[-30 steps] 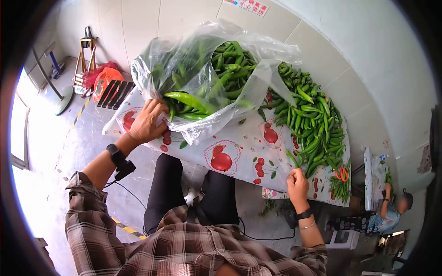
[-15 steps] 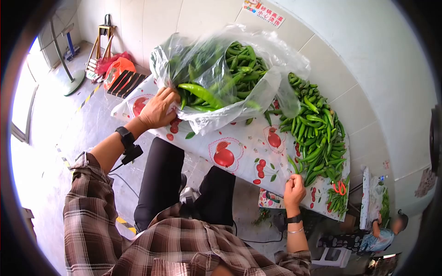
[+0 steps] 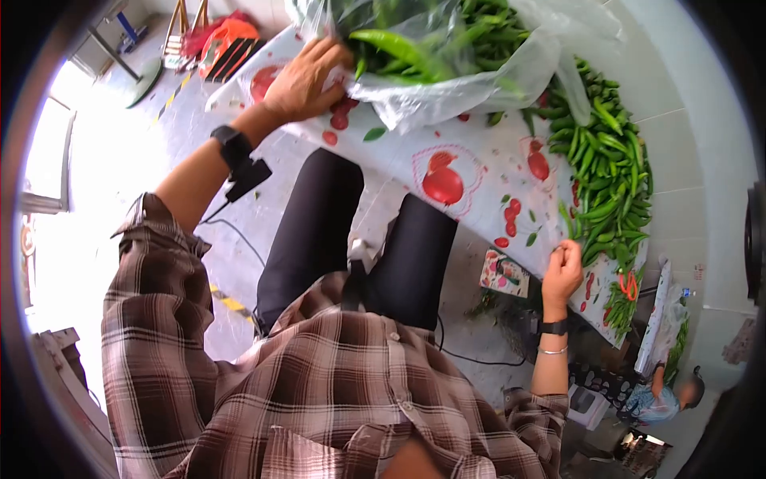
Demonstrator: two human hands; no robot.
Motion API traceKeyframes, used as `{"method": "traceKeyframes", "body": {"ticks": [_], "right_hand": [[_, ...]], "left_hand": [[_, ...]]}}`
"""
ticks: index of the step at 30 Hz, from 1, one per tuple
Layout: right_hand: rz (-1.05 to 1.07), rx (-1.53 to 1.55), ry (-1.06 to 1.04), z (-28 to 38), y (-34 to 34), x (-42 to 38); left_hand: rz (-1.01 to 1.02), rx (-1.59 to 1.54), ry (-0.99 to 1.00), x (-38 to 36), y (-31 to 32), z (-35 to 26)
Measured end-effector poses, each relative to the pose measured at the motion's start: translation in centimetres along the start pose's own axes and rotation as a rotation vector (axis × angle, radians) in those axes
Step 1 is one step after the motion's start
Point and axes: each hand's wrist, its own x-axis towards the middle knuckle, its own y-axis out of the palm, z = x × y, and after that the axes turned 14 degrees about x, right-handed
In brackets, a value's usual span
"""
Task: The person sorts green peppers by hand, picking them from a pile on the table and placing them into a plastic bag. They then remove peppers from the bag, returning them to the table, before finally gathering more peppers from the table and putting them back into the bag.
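A large clear plastic bag [image 3: 459, 104] full of green chili peppers [image 3: 491, 36] lies on the table, its mouth open towards me. My left hand [image 3: 309, 80] is at the bag's left edge, fingers curled on the plastic. One long, pale green pepper [image 3: 399, 52] lies near those fingers, inside the bag's mouth. At the table's front edge my right hand [image 3: 563, 270] is closed in a pinch; what is between the fingers, if anything, is too small to make out. Just beyond it spreads a heap of loose green chilies [image 3: 610, 172].
A fruit-patterned cloth covers the table [image 3: 479, 188]. Red-handled scissors [image 3: 629, 285] lie by a smaller bunch of thin green peppers [image 3: 618, 311]. An orange bag [image 3: 227, 44] stands on the floor at far left. Another person [image 3: 658, 399] sits at the lower right. My legs are under the table's edge.
The view has tilted down, so the table and bag sit higher in the picture. Both hands keep about the same places, left at the bag and right at the table edge.
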Motion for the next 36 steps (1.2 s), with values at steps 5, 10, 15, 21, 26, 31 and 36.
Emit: {"method": "traceKeyframes", "body": {"ticks": [5, 10, 15, 21, 26, 31, 36], "right_hand": [[-0.006, -0.01, -0.044, -0.4, 0.1, 0.0], [0.016, -0.002, -0.023, -0.4, 0.0, 0.0], [0.024, 0.031, -0.035, -0.1, 0.1, 0.0], [-0.022, -0.073, -0.055, 0.2, 0.3, 0.1], [-0.011, -0.038, -0.078, 0.1, 0.2, 0.1], [-0.039, 0.027, -0.083, -0.3, 0.6, 0.1], [-0.039, -0.063, -0.063, -0.1, 0.4, 0.2]], "left_hand": [[-0.026, 0.028, -0.001, -0.2, 0.0, 0.0], [-0.026, 0.03, 0.007, -0.1, 0.0, -0.1], [0.017, -0.051, -0.03, -0.3, -0.3, -0.2], [-0.092, 0.008, -0.013, -0.7, 1.0, 0.3], [-0.039, -0.023, -0.035, -0.7, 1.0, 0.5], [-0.083, 0.044, -0.024, -1.0, 1.0, 0.4], [-0.069, 0.054, -0.022, -0.7, 0.9, 0.3]]}}
